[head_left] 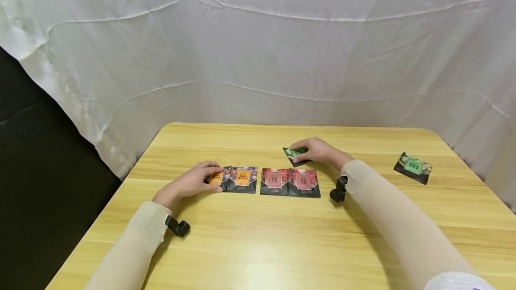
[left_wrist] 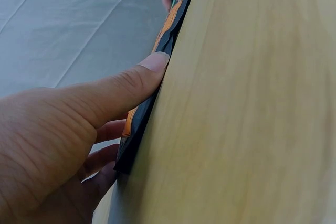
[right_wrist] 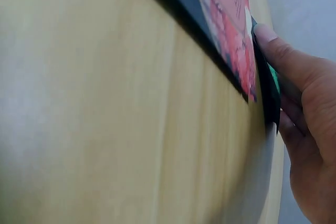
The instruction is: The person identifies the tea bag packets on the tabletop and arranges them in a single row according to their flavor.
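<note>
Two orange-labelled packets lie side by side on the table. My left hand [head_left: 192, 182] holds the left orange packet [head_left: 217, 178], thumb along its near edge and fingers at the far side; part of it is covered. The second orange packet [head_left: 243, 179] lies against it. To the right, two red-labelled packets [head_left: 275, 181] sit edge to edge. Behind them my right hand [head_left: 318, 149] pinches a green-labelled packet [head_left: 298, 151], which is tilted and partly hidden by the fingers. In the right wrist view, the thumb presses the dark edge of this green packet [right_wrist: 270, 85].
Another green packet [head_left: 414, 167] lies askew at the right of the wooden table [head_left: 258, 236]. A pale cloth [head_left: 258, 57] hangs behind the table's back edge. Dark fabric [head_left: 44, 182] is at the left. Each wrist carries a small black camera [head_left: 177, 226].
</note>
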Motion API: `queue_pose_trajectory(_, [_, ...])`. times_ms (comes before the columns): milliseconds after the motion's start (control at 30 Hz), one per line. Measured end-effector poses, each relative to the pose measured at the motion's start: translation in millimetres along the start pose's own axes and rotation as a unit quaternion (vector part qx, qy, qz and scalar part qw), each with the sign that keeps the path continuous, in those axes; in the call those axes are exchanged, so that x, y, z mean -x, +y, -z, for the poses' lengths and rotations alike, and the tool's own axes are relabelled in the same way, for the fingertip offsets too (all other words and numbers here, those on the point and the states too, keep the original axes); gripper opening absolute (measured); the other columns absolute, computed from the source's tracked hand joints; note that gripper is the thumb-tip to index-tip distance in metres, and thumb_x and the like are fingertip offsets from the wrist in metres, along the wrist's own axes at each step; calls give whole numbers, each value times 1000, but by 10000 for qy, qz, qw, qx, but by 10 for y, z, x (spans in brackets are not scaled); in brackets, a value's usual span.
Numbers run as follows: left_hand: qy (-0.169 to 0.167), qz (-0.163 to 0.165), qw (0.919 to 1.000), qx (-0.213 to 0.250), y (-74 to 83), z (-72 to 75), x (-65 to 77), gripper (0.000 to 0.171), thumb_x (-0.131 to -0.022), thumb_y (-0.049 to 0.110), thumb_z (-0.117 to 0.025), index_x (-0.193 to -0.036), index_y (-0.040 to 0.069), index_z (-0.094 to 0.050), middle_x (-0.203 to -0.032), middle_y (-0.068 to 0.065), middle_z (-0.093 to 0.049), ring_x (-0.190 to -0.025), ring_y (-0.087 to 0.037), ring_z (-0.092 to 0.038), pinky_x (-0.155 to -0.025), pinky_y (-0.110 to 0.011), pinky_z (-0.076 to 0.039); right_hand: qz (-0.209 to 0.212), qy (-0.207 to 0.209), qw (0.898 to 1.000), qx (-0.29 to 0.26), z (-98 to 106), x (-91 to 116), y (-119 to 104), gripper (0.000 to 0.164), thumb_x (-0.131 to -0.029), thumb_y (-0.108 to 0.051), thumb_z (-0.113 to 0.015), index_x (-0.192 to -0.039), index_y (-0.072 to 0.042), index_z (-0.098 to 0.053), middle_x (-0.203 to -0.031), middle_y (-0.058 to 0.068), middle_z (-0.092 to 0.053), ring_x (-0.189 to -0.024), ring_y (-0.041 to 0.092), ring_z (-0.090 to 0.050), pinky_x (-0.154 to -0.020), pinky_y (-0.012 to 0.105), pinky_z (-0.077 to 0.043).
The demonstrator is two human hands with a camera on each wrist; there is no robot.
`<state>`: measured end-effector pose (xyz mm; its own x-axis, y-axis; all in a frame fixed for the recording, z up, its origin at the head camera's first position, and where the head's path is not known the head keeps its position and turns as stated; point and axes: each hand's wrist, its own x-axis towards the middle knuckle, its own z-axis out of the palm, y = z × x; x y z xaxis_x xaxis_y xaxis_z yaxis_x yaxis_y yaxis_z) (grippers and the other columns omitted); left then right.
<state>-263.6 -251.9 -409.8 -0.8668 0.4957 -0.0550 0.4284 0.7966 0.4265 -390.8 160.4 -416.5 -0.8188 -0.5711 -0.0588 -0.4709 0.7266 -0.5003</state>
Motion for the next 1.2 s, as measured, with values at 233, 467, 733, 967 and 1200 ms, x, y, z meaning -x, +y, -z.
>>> queue_pose_trajectory(233, [-21, 11, 10000, 31, -7, 2, -11, 75, -89, 47, -70, -148, 8, -45, -149, -15, -38, -138, -38, -32, -110, -57, -29, -120, 82, 9999, 35, 28, 83, 30, 57, -86, -44, -73, -135, -17, -62, -141, 10, -54, -132, 35, -44, -109, 53, -32])
queue_pose_trajectory(467, [-8, -3, 10000, 14, -10, 12, -24, 75, -89, 47, -70, -148, 7, -45, -149, -15, -38, -138, -38, -32, -111, -56, -28, -258, 147, 9995, 84, 69, 163, 81, 56, -86, -43, -73, -135, -17, -62, -141, 11, -53, -132, 37, -43, -110, 53, -32])
queue_pose_trajectory(733, [-32, 4, 10000, 33, -12, 20, -21, 75, -89, 46, -70, -147, 7, -45, -149, -14, -38, -138, -38, -32, -110, -57, -29, -399, 268, 9988, 48, 97, 275, 141, 57, -86, -45, -73, -134, -16, -63, -141, 12, -53, -133, 38, -42, -108, 55, -33])
queue_pose_trajectory(967, [-29, -18, 10000, -9, -26, 21, -21, 76, -89, 48, -69, -148, 7, -45, -149, -15, -39, -138, -39, -33, -110, -57, -29, -527, 368, 9978, 164, 107, 378, 189, 59, -87, -46, -71, -136, -15, -61, -140, 15, -53, -130, 40, -45, -106, 56, -35])
queue_pose_trajectory(1200, [34, -19, 10000, -67, -35, 49, -40, 76, -88, 49, -70, -147, 8, -46, -149, -15, -39, -137, -39, -33, -110, -57, -29, -601, 498, 9968, 190, 125, 458, 226, 57, -88, -43, -71, -136, -14, -61, -139, 16, -53, -129, 41, -45, -107, 56, -34])
